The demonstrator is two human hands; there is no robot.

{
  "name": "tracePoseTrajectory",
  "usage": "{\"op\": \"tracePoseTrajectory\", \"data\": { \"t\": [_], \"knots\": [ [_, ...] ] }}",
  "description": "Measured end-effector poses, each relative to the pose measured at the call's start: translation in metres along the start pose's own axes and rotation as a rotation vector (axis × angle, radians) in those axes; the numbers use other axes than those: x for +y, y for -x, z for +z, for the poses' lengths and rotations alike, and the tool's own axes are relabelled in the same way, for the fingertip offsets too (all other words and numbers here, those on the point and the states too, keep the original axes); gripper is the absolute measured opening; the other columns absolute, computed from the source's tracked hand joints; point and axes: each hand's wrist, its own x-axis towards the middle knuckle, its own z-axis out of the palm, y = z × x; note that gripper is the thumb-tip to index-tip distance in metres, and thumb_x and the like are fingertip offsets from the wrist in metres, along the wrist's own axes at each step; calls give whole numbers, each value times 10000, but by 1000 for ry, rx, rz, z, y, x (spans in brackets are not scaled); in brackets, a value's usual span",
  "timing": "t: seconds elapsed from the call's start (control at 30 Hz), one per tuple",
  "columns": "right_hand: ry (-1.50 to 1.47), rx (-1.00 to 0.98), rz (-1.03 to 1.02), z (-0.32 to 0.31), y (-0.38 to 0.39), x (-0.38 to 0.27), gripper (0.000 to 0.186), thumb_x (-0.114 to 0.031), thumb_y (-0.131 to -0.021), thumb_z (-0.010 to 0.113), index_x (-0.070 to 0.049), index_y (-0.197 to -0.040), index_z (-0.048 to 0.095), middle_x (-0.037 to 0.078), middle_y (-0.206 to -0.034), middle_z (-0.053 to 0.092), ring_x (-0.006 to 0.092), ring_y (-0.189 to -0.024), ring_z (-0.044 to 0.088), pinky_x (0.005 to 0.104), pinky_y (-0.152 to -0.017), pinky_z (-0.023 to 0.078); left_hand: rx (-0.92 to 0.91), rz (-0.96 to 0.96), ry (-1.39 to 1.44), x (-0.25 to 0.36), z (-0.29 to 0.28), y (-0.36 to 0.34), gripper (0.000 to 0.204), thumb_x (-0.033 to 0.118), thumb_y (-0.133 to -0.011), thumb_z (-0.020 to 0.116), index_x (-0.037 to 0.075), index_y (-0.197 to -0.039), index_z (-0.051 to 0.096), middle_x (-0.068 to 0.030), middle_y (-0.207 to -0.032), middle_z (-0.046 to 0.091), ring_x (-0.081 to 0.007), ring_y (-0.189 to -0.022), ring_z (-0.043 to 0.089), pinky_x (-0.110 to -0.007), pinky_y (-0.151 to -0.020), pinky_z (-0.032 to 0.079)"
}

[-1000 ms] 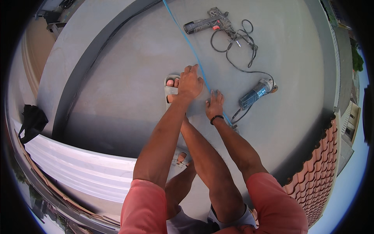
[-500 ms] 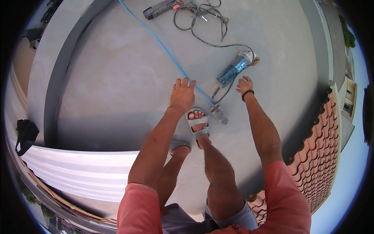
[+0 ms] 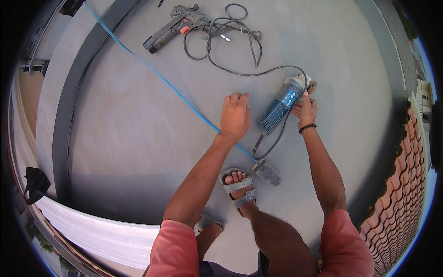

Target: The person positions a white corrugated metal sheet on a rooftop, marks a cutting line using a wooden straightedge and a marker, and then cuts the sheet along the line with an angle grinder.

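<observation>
A blue angle grinder (image 3: 279, 105) with a grey head lies on the grey floor, its disc (image 3: 312, 87) at the upper right. My right hand (image 3: 305, 112), wearing a dark beaded bracelet, is at the grinder's right side. Its fingers are bent and appear to pinch the black power cord (image 3: 284, 128) beside the body. To the left, my left hand (image 3: 236, 117) hovers over the floor with fingers loosely bent and apart from the thumb, nothing visible in it. Beneath its wrist runs a blue cable (image 3: 177, 92) to a scuffed socket block (image 3: 267, 173).
A dusty drill-like power tool (image 3: 177, 27) lies farther off beside looped black cord. My sandalled foot (image 3: 238, 187) stands near the socket block. Dark low kerbs (image 3: 69, 106) border the floor. Clay roof tiles (image 3: 397, 203) slope away at right; white corrugated sheeting (image 3: 101, 235) lies lower left.
My right hand has moved up against the grinder and its cord. My left hand has shifted right, off the blue cable. The view has moved, so the floor items appear lower.
</observation>
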Motion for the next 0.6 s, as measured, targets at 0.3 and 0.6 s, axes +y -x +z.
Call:
{"op": "tracePoseTrajectory", "data": {
  "t": [0.3, 0.6],
  "knots": [
    [-246, -690, -401, -40, 83, -12, 528, -517, -987, 444, -16, -1029, 605, -17, -531, 420, 90, -433, 391, 254, -431, 317, 649, -225, -185, -40, -42, -122, 368, 128, -867, 633, 8, -1203, 542, -185, -1053, 598, -356, -1057, 538, -446, -932, 408],
    [480, -412, -279, -164, 72, 72, 412, -356, -988, 493, 8, -879, 651, -5, -527, 422, 92, -484, 422, 263, -484, 361, 540, 30, 244, -21, -41, -107, 155, 117, -909, 588, -12, -995, 574, -153, -757, 654, -257, -730, 628, -405, -671, 471]
  ]
}}
